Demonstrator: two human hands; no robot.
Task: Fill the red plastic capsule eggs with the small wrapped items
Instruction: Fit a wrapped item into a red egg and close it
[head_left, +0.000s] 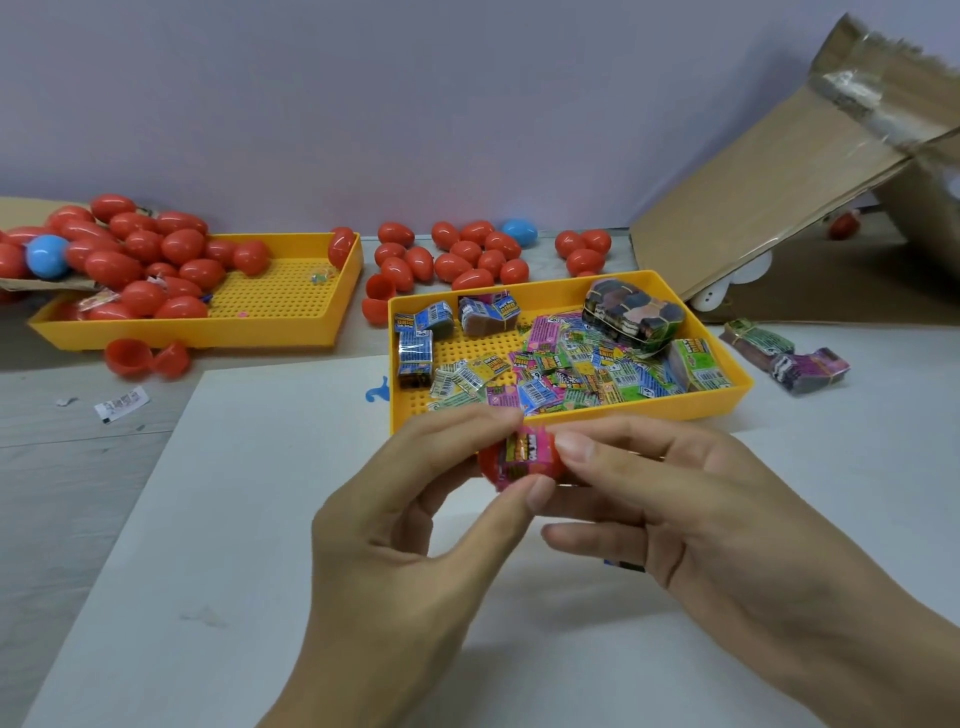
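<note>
Just in front of the near yellow tray (571, 415), over the white board (260, 519), both hands meet around one red egg half (488, 462). Left hand (395, 561) grips the egg half, thumb at its near side and fingers behind it. Right hand (691, 525) pinches a pink wrapped item (527, 454) between thumb and forefinger; the item sits at the mouth of the egg half, part of it showing above the rim. Near yellow tray holds loose wrapped items (561, 371) and several banded stacks. Two more stacks (784, 356) lie on the table to its right. Far yellow tray (291, 306) at upper left holds a heap of closed red eggs (145, 254) with one blue egg (47, 255). A further group of red eggs (457, 254) lies on the table between the two trays. Open egg halves (145, 357) lie before the far tray. Cardboard box (810, 197) stands at upper right.
</note>
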